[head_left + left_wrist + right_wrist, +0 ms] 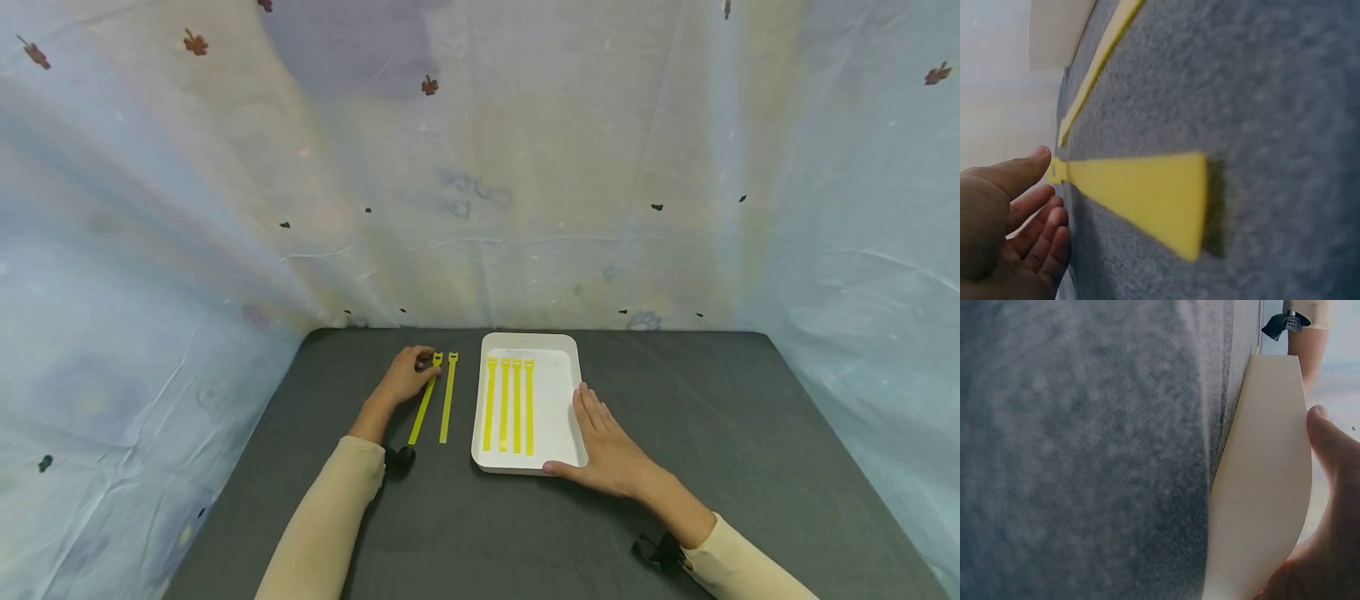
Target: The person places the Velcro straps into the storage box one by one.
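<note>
In the head view my left hand [405, 375] pinches the slotted head of a yellow strap [423, 408], which lies slantwise; its thumb and index finger stand at either side of that head. A second yellow strap [448, 400] lies just to its right on the cloth. The left wrist view shows the near strap [1147, 187] widening toward the camera, a shadow beside its end. My right hand [611, 454] rests against a white tray [558, 417], fingers straight along its right side and thumb at the near rim. Several yellow straps [517, 408] lie side by side in the tray's left part.
A dark grey cloth [712, 417] covers the table. Behind it hangs a pale patterned curtain [525, 167], which also closes off both sides. A black wrist device [400, 461] sits at my left wrist, another black device [658, 550] at my right.
</note>
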Tool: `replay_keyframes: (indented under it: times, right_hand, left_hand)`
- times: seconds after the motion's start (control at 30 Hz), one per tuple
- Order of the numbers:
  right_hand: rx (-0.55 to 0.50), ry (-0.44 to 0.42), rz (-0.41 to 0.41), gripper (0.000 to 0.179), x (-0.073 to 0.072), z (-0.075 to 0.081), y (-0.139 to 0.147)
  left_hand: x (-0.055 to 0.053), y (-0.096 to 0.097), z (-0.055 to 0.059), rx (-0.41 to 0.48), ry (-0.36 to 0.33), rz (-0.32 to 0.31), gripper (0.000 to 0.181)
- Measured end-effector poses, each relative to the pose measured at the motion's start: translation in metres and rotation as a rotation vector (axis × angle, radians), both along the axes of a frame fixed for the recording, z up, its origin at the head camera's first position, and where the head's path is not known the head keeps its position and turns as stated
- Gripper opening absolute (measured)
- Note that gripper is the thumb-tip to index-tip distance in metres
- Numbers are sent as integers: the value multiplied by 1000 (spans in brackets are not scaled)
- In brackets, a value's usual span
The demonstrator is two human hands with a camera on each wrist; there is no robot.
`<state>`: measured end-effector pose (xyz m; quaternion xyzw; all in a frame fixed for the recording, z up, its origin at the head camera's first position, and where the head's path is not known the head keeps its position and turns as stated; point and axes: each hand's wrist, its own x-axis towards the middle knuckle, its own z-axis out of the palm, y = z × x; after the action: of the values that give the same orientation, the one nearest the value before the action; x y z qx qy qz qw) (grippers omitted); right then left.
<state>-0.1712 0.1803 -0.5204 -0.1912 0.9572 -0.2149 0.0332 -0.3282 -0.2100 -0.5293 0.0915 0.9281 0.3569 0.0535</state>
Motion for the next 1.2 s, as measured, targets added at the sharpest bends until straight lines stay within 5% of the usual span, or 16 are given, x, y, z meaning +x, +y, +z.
replay_keyframes:
  times: [0.17,0.5,1.2]
  right_hand:
    - [5,-12,-2,135,-1,0,0]
    - [-2,0,-3,134,0,2,-1]
    - [5,-18,-8,134,1,2,-1]
  left_hand:
    - [-8,-5,-9,52,-36,27,51]
    - [-6,-2,-1,-1,-6,12,49]
    - [-3,-2,-3,24,5,-1,38]
